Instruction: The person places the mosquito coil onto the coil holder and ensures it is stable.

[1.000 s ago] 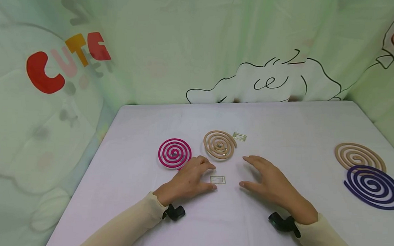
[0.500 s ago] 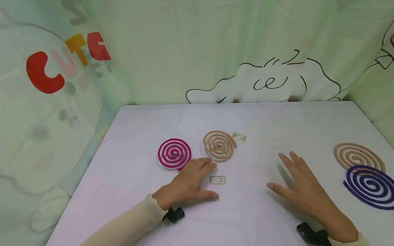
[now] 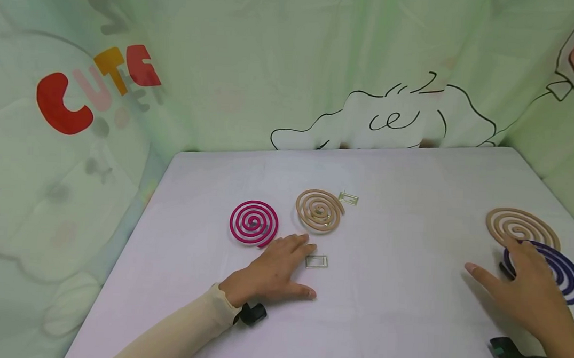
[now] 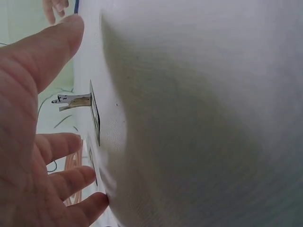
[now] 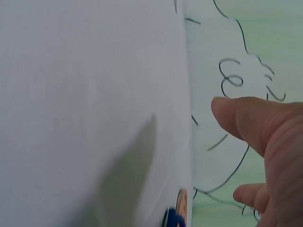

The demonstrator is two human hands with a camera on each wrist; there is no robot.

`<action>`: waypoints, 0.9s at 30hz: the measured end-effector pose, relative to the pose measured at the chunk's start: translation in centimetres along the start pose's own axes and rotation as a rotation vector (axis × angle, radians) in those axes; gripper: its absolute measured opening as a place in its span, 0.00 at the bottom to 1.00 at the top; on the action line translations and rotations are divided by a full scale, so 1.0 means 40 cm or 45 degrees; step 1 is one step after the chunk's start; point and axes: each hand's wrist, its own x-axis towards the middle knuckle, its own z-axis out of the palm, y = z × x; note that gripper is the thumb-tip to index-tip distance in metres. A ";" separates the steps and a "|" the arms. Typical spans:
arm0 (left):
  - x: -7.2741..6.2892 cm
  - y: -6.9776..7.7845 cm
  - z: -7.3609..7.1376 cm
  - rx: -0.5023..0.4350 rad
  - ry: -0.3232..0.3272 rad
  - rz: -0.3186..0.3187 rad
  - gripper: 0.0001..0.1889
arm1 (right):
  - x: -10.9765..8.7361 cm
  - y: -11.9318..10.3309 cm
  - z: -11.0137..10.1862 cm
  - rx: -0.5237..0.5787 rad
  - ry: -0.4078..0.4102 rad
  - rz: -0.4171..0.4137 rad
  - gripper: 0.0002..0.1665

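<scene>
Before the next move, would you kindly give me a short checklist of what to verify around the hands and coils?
1. Right hand holding nothing: ok, thumb and fingers apart, over the purple coil in the head view.
2. Right fingers touching the purple coil: cannot tell.
3. Purple coil separate from the right-side tan coil: not ok, it overlaps that coil's near edge.
4. Near metal stand free for use: ok, its tab is raised and no coil sits on it.
5. Left hand clear of that stand: ok, a gap shows in the left wrist view.
</scene>
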 end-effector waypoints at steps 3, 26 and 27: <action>-0.003 0.000 0.003 0.013 -0.019 0.011 0.49 | -0.004 0.032 -0.013 -0.028 0.012 0.081 0.63; 0.075 -0.008 -0.006 -0.007 0.217 0.116 0.22 | 0.036 0.080 -0.046 -0.128 -0.034 0.287 0.69; 0.080 -0.005 -0.005 -0.027 0.219 0.106 0.21 | 0.039 0.085 -0.045 -0.128 -0.042 0.299 0.69</action>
